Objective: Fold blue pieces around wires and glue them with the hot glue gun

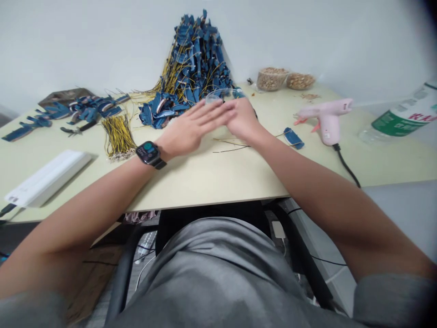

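Note:
My left hand (186, 132), with a black watch at the wrist, is stretched out flat over the table with nothing in it. Its fingertips meet my right hand (243, 120), which is bent at the wrist; its fingers are mostly hidden. Just behind the hands shows a clear round plastic piece (212, 98), partly covered. Thin wires (232, 149) lie below my right hand and lead toward a small blue piece (293, 137) on the right. Loose blue pieces (159, 111) lie beyond my left hand.
A tall heap of blue wired pieces (201, 54) leans against the wall. Left are a yellow wire bundle (118, 134), pliers (78, 129) and a white power strip-like box (51, 175). Right are a pink glue gun (327, 118), a bottle (406, 114) and filled bags (272, 79).

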The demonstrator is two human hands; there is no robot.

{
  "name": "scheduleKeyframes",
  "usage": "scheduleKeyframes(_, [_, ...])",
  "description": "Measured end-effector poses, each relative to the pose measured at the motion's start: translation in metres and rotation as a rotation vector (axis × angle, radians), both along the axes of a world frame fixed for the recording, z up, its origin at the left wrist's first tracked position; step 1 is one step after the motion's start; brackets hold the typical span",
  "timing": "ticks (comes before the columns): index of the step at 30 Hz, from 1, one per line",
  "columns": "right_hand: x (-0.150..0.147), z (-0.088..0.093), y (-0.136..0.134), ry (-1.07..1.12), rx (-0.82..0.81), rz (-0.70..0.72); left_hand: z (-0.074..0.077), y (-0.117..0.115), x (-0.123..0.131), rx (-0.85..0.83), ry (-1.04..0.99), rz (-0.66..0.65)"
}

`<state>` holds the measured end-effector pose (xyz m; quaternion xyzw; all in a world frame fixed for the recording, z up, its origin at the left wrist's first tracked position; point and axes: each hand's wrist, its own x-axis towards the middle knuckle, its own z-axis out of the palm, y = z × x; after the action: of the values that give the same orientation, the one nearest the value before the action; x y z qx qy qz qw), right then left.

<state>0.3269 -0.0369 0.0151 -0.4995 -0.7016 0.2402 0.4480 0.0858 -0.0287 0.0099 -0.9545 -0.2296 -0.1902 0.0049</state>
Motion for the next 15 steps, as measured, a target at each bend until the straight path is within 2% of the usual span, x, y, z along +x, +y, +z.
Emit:
scheduleKeyframes(4, [-0.012, 0.005, -0.012, 0.056, -0.055, -0.127, -0.004, 0.033, -0.048, -0.096, -0.281, 0.250])
scheduleKeyframes(6, [-0.015, 0.008, -0.016, 0.040, -0.071, -0.131, -0.004, 0.039, -0.059, -0.260, -0.459, 0.385])
scheduleKeyframes(8, [-0.015, 0.011, -0.019, 0.021, -0.082, -0.131, -0.005, 0.038, -0.061, -0.437, -0.554, 0.453])
scheduleKeyframes(10, [-0.015, 0.013, -0.022, 0.003, -0.092, -0.133, -0.007, 0.036, -0.057, -0.557, -0.590, 0.427])
scheduleKeyframes(15, [-0.021, 0.018, -0.035, -0.073, -0.094, -0.107, -0.020, 0.032, -0.053, -0.855, -0.591, 0.238])
